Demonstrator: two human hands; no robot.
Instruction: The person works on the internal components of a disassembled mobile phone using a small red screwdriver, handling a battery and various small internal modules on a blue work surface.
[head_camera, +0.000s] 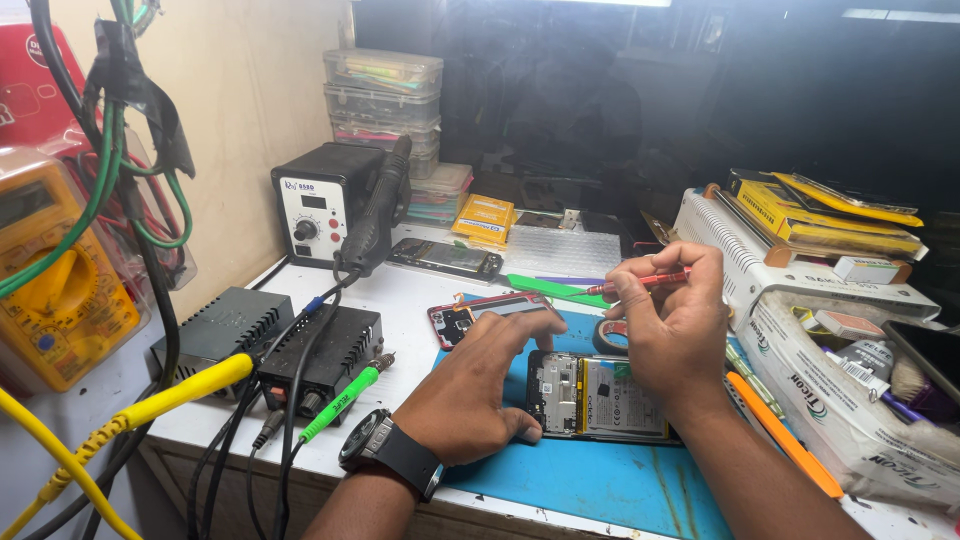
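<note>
At our worktop (420, 290), we steady an opened phone (600, 398) that lies face down on the blue mat (600, 480), its battery and circuit board exposed. Our left hand (470, 385) rests flat beside it, fingers spread, thumb touching the phone's near-left corner and holding nothing. Our right hand (672, 320) hovers above the phone, thumb and fingers pinched around a red screwdriver (645, 281) held nearly level. A red phone frame (470, 315) lies just behind the left hand, a green pry tool (555, 290) beyond it. A hot-air station (325, 200) stands at the back left.
</note>
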